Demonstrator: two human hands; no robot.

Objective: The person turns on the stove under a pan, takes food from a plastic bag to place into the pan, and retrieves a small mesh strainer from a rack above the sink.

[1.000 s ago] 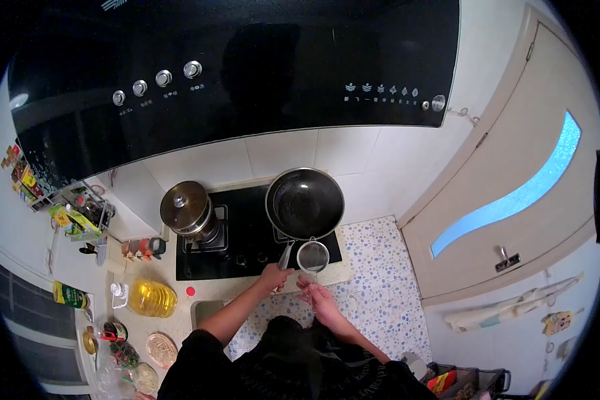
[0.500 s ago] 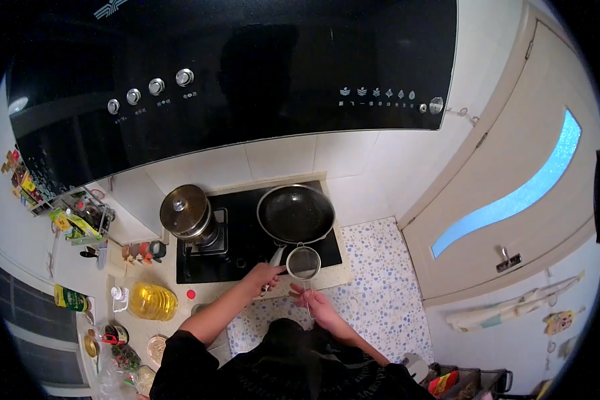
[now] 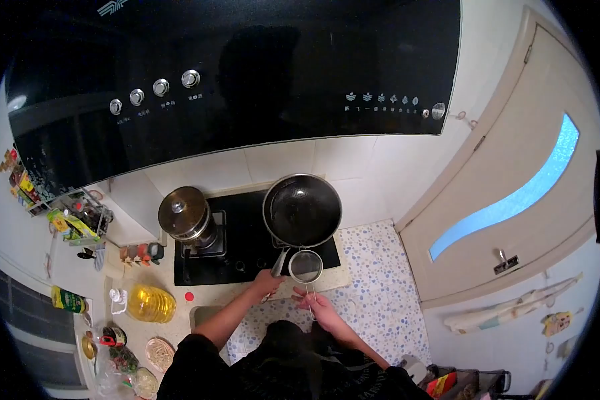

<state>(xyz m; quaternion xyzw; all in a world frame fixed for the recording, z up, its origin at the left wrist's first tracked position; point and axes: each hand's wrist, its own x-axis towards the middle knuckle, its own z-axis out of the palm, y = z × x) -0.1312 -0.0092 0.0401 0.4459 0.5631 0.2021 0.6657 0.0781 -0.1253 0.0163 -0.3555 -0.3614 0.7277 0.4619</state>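
Note:
My left hand (image 3: 267,283) is closed around the handle (image 3: 280,263) of a dark wok (image 3: 302,209) at the right side of the stove. The wok looks tilted, and a little shine shows on its inner surface. A round mesh strainer (image 3: 306,266) is in my right hand (image 3: 317,305), fingers closed on its thin wire handle. Its mesh bowl sits just in front of the wok's near rim, close to the wok handle. Nothing can be made out in the mesh.
A lidded pot (image 3: 186,215) stands on the left of the black stove (image 3: 241,223). On the counter to the left are an oil jug (image 3: 151,303), spice jars (image 3: 142,253) and a plate of pale strips (image 3: 160,354). The range hood (image 3: 247,73) hangs overhead; a door (image 3: 513,173) is at right.
The wok has shifted up and to the right and appears larger and more tilted. The strainer and my right hand have moved slightly right. My left hand now grips lower in view.

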